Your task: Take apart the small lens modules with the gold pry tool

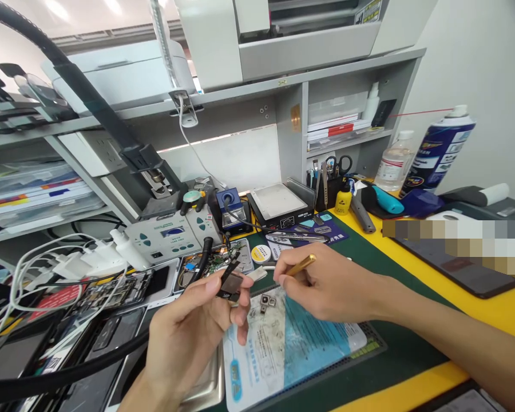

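Left hand (189,337): closed in a pinch on a small dark component (229,284), thumb on its left edge, forefinger behind, remaining fingers curled below. Component held raised above the near-left part of the bench, just left of the blue-and-white work mat (283,349); a thin dark strip sticks up from its top. Detail of the part too small to tell.

Right hand (326,286): closed around a slim gold-coloured tool (301,265), gripped between thumb and forefinger like a pen, tail end pointing up and to the right. Working tip hidden behind the fingers; it points left toward the held component. Contact between tool and component: cannot tell.

On the mat, just below and between the two hands: a small metal camera module (266,302), lying flat, apart from both hands. Mat lies on a dark green bench mat (395,337), which lies on the yellow bench top (493,312).

Far centre: hot plate unit (281,207) with a pale top; blue tip-cleaner stand (228,207) to its left; grey soldering station (171,233) further left. Small round solder-paste tin (261,253) just beyond the hands. Far right: blue spray can (440,149) with a clear bottle (392,161) beside it, tool cup with scissors (332,186) to their left. Left: tangle of white cables (55,269) and an opened phone (124,289). Dark tablet (463,269) at right, partly pixelated.
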A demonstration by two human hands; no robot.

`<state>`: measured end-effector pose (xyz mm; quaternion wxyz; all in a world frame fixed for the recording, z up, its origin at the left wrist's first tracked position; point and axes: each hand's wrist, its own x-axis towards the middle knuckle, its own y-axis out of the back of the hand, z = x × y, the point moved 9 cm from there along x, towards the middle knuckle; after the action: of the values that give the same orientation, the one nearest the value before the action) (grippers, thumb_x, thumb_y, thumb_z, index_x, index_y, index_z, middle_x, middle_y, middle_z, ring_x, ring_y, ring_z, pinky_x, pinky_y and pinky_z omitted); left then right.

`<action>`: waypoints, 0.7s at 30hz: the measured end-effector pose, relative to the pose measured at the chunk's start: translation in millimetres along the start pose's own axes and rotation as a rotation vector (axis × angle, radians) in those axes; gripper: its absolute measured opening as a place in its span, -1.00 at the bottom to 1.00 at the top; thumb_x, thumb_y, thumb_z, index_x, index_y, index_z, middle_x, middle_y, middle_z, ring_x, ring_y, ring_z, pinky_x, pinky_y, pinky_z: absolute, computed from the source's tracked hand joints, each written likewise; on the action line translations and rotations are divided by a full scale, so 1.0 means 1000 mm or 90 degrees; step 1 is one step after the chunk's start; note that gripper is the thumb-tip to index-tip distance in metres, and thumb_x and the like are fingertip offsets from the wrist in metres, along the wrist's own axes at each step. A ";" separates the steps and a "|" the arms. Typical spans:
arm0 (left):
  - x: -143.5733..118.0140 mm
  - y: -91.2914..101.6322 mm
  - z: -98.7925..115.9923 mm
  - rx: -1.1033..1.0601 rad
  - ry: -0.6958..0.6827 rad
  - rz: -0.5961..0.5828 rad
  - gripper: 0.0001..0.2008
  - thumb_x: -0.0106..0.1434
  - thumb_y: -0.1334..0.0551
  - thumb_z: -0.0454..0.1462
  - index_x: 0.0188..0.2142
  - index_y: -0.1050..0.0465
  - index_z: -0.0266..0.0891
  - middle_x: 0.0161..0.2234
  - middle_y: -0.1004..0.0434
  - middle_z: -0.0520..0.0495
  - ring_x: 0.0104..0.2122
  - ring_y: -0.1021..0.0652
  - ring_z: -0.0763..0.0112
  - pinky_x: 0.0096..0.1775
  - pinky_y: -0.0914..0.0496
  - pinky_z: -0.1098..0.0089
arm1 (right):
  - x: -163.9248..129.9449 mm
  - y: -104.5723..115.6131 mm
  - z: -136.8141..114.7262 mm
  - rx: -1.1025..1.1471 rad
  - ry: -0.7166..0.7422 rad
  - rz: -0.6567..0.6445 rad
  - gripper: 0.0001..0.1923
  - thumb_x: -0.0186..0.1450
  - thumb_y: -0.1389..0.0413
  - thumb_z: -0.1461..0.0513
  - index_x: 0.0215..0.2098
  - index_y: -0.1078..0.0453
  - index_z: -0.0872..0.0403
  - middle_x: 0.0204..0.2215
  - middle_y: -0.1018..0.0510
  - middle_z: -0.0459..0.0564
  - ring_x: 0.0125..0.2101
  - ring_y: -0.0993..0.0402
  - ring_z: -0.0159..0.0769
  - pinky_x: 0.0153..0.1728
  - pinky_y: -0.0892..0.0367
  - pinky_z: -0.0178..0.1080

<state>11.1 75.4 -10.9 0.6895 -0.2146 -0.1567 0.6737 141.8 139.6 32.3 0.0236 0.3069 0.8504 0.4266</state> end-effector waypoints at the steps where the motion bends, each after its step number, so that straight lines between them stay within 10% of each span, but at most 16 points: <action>1: 0.000 0.000 0.000 0.002 0.001 0.001 -0.66 0.22 -0.30 -0.17 -0.21 -0.67 -0.47 -0.42 -0.55 -0.22 -0.46 -0.49 0.31 -0.46 -0.51 0.36 | 0.000 -0.001 0.000 -0.005 0.000 -0.004 -0.86 0.27 -0.04 0.36 -0.43 -0.36 0.09 -0.58 -0.39 -0.17 -0.59 -0.18 -0.44 -0.51 -0.05 -0.31; 21: -0.001 0.003 0.000 0.002 0.004 0.010 -0.66 0.22 -0.31 -0.16 -0.24 -0.68 -0.46 -0.41 -0.55 -0.26 -0.45 -0.50 0.29 -0.46 -0.50 0.35 | -0.002 0.005 0.003 0.013 -0.030 -0.003 -0.86 0.30 -0.01 0.33 -0.42 -0.32 0.08 -0.62 -0.31 -0.18 -0.61 -0.17 -0.41 -0.54 0.02 -0.25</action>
<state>9.0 74.1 -12.4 0.6852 -0.2167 -0.1522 0.6785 146.3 142.7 33.5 0.0416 0.3155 0.8547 0.4102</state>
